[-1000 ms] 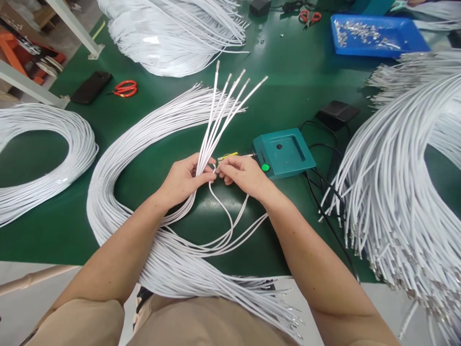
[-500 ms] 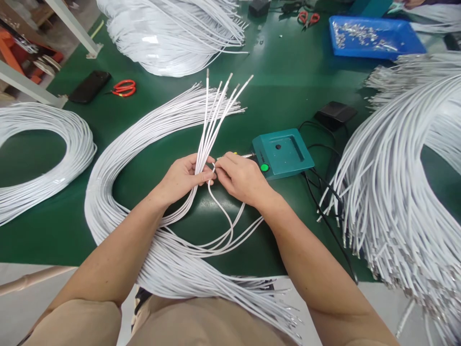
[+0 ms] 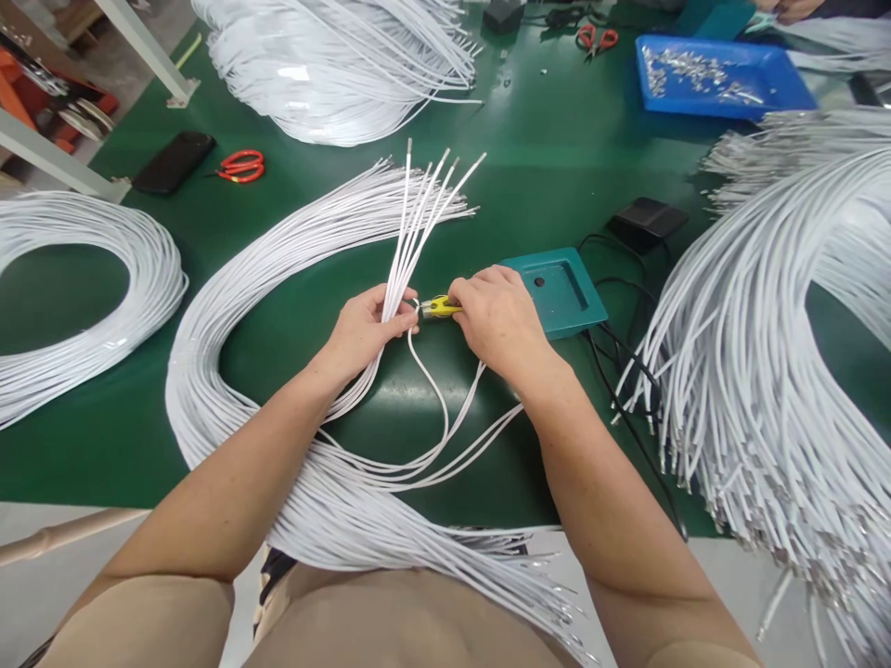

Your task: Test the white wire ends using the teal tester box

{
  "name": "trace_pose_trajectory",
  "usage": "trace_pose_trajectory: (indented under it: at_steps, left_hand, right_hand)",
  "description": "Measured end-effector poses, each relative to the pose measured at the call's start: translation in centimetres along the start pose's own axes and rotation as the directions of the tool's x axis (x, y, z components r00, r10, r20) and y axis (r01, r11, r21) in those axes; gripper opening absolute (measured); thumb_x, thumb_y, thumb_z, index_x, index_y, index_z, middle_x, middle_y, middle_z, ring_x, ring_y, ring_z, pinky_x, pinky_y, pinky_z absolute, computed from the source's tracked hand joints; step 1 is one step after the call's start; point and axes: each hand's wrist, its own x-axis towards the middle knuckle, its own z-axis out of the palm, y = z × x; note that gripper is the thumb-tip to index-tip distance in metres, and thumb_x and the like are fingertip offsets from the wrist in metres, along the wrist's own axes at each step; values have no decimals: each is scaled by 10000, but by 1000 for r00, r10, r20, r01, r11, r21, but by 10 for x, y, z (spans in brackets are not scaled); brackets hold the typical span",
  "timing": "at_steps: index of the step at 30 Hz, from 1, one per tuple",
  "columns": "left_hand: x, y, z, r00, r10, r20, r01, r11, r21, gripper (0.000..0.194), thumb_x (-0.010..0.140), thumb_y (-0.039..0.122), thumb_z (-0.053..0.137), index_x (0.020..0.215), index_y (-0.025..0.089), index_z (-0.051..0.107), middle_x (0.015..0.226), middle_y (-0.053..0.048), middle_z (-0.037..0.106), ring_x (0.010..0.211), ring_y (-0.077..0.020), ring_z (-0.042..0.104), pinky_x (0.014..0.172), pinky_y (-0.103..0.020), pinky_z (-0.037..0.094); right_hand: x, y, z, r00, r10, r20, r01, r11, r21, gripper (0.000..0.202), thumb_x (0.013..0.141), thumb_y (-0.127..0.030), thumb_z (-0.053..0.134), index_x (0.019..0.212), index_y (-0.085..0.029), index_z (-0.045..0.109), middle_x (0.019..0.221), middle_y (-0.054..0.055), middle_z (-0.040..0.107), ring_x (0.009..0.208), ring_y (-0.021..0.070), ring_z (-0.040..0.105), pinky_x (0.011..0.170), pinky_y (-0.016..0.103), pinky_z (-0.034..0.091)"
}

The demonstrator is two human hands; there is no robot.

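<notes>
Any lettering on the yellow tool (image 3: 440,306) is too small to read, and the right hand (image 3: 501,320) covers the near left corner of the teal box (image 3: 566,292), so whatever is printed there is hidden. The left hand (image 3: 368,329) is closed round a bunch of white wires (image 3: 399,283); they pass between thumb and fingers, fan out above the grip with their grey tips pointing away from the person, and curve down below it toward the coil (image 3: 201,353). One single wire (image 3: 426,373) bends at the left fingertips and loops down just beside the bunch. The tool lies between the hands, its dark tip at the left fingertips, its other end under the right fingers; I cannot tell whether the right hand grips it or only covers it. Farther off on the green table (image 3: 292,343) are red scissors (image 3: 242,166), a phone (image 3: 174,162) and a blue tray (image 3: 696,104) of small metal parts.
</notes>
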Motion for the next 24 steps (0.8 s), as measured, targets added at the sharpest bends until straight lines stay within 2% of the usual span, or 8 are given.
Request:
trace_pose_trajectory:
  at_steps: [11, 15, 17, 19, 20, 22, 24]
  left_hand:
    - [4, -7, 7, 998, -6, -67, 15, 990, 140, 313, 669, 252, 744, 954, 166, 647, 731, 17, 669, 668, -155, 660, 768, -327, 515]
    - [4, -10, 6, 997, 6, -77, 11, 977, 214, 305, 669, 238, 736, 957, 175, 657, 741, 17, 676, 684, -161, 666, 791, -337, 510]
    - [4, -9, 6, 997, 2, -76, 15, 976, 216, 310, 666, 241, 738, 959, 176, 659, 744, 15, 681, 680, -162, 666, 789, -338, 513]
    - [3, -8, 7, 997, -13, -70, 26, 983, 184, 326, 661, 249, 743, 965, 170, 658, 742, 12, 683, 680, -165, 669, 786, -341, 519]
    - [3, -7, 8, 997, -27, -67, 38, 987, 157, 337, 658, 252, 748, 970, 167, 656, 740, 11, 682, 684, -168, 673, 789, -344, 523]
    - [2, -4, 9, 996, -64, -61, 70, 992, 105, 363, 650, 259, 761, 982, 158, 654, 738, 10, 678, 694, -173, 681, 801, -351, 529]
    - [1, -3, 8, 993, -101, -60, 105, 992, 69, 381, 641, 259, 773, 987, 148, 657, 737, 8, 672, 695, -171, 681, 808, -353, 535]
  right_hand:
    - [3, 2, 2, 999, 16, -44, -17, 999, -37, 223, 819, -42, 457, 825, -168, 640, 670, 76, 616, 821, 247, 471, 826, 380, 341]
    - [3, 1, 2, 999, 29, -30, -30, 999, -28, 228, 829, -47, 453, 835, -171, 645, 681, 77, 619, 827, 245, 482, 854, 396, 365]
    - [2, 1, 0, 1000, 27, -13, -27, 999, -20, 228, 853, -70, 449, 859, -169, 655, 716, 81, 637, 864, 247, 503, 927, 429, 361]
    - [-1, 1, -3, 998, 50, -29, -51, 999, -21, 223, 896, -132, 446, 922, -167, 665, 859, 102, 680, 998, 268, 520, 1049, 500, 285]
    - [-2, 2, -4, 994, 88, -58, -90, 995, -30, 230, 916, -168, 441, 976, -163, 662, 993, 119, 686, 1103, 287, 501, 1097, 543, 219]
    - [-6, 7, -5, 968, 207, -139, -217, 975, -57, 270, 942, -227, 432, 1111, -154, 628, 1280, 150, 597, 1289, 333, 399, 1126, 619, 116]
    - [-9, 12, -2, 933, 304, -194, -323, 944, -71, 323, 950, -251, 427, 1223, -152, 569, 1424, 164, 482, 1365, 365, 322, 1107, 662, 114]
